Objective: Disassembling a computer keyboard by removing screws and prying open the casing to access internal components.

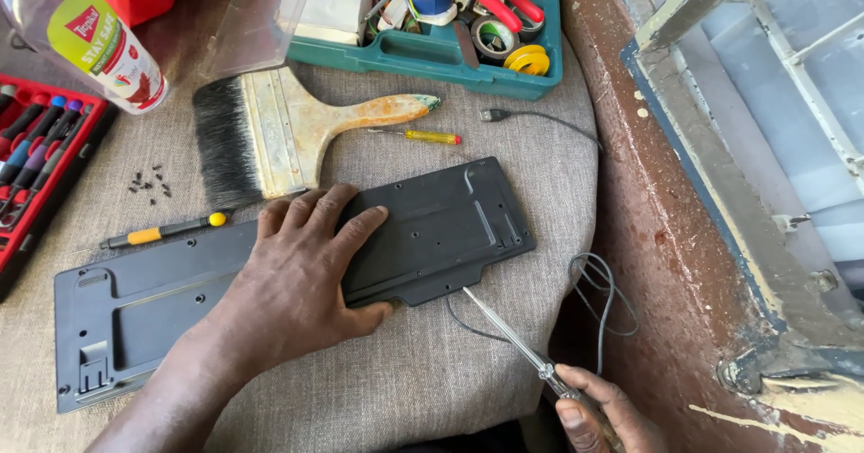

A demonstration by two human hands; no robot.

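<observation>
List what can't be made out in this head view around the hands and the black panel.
- Black panel: its middle is hidden under the left hand.
- Right hand: cut off by the bottom edge, so its grip on the screwdriver is only partly seen.
- Screwdriver tip: too small to tell if it touches the panel edge.
- Small screws: too small to count.

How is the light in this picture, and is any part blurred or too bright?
Head view: even daylight, soft shadows under the left hand and black panel. The clear bottle shows mild glare. The pale window frame at right looks washed out. The right hand is cut off by the edge.
</observation>
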